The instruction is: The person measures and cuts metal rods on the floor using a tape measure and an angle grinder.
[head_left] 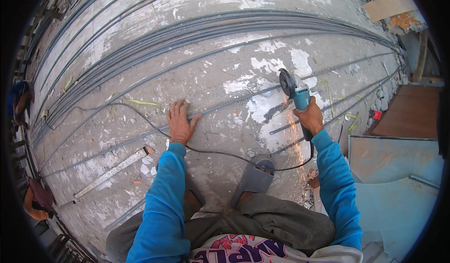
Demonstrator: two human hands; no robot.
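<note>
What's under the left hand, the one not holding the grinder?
A long steel rebar shows on both sides of the left hand, with dusty floor around it. The covered stretch, and whatever the palm touches, can't be seen.

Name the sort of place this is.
Probably a construction or renovation site: long metal rods lie across a rough, debris-littered floor, and sparks fly by the angle grinder in the right hand.

We're on a fisheye head cam here, looking steeply down at the floor [197,85]. Our left forearm [161,202] sits close around 7 o'clock, the right forearm [336,188] around 4, and the lens bends those steel rods [225,25] farther off toward 12.
</note>
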